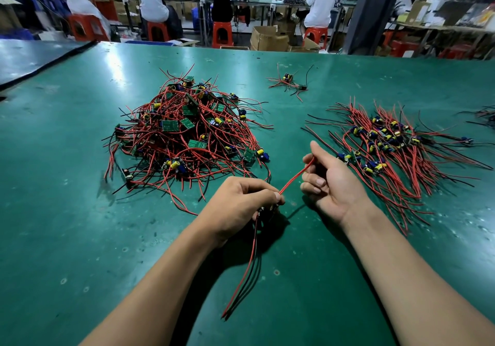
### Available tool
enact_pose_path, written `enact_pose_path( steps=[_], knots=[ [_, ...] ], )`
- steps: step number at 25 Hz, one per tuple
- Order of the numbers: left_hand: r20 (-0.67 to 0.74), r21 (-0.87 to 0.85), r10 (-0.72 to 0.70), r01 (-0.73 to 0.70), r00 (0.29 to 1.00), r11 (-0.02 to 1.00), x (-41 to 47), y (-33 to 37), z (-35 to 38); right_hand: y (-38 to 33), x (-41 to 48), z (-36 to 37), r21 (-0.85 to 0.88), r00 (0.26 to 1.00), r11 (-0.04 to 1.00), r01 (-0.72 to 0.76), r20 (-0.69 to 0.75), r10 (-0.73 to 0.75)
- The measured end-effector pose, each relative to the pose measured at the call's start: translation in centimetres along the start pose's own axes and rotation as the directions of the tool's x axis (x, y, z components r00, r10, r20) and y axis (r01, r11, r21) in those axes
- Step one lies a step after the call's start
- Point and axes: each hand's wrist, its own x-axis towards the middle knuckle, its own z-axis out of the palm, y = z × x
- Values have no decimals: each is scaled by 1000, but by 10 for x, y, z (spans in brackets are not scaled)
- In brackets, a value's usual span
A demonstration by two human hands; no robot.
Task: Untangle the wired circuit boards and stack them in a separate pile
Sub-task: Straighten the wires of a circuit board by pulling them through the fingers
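A tangled heap of small green circuit boards with red and black wires (pixel 187 134) lies on the green mat at centre left. A flatter pile of sorted boards (pixel 388 147) lies at the right, wires fanned out. My left hand (pixel 241 203) grips one wired board, mostly hidden under the fingers, with its red and black wires (pixel 249 268) hanging toward me. One red wire (pixel 294 178) runs from that hand up to my right hand (pixel 329 179), whose thumb and curled fingers hold its end.
A small cluster of a few wired boards (pixel 288 81) lies farther back on the green mat (pixel 80 211). More wires show at the right edge (pixel 486 115). Beyond the table, people sit on red stools (pixel 222 34) at other benches, with cardboard boxes (pixel 267 38).
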Motion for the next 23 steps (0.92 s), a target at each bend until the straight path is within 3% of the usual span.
enact_pose_path(
  steps=[3, 8, 13, 16, 20, 23],
  knots=[
    [-36, -103, -40, 36, 999, 994, 0, 0, 1, 0, -1, -3, -138, 997, 988, 68, -9, -70],
    [-115, -363, -125, 76, 985, 929, 2, 6, -2, 2, 0, -5, -187, 997, 980, 72, -4, -74],
    [-90, -511, -171, 102, 981, 854, 3, 8, -7, 10, -3, -2, -361, 989, 921, 148, 53, -138],
    [-91, -567, -151, 74, 984, 820, 0, 10, -7, 15, -10, -1, -480, 967, 844, 238, 199, -159],
    [-177, -600, -149, 13, 973, 800, -2, 12, -7, 16, -20, 0, -535, 873, 772, 343, 485, -51],
    [-221, -569, -141, -10, 965, 822, -3, 13, -9, 20, -23, 2, -558, 828, 741, 373, 561, 7]
  ],
)
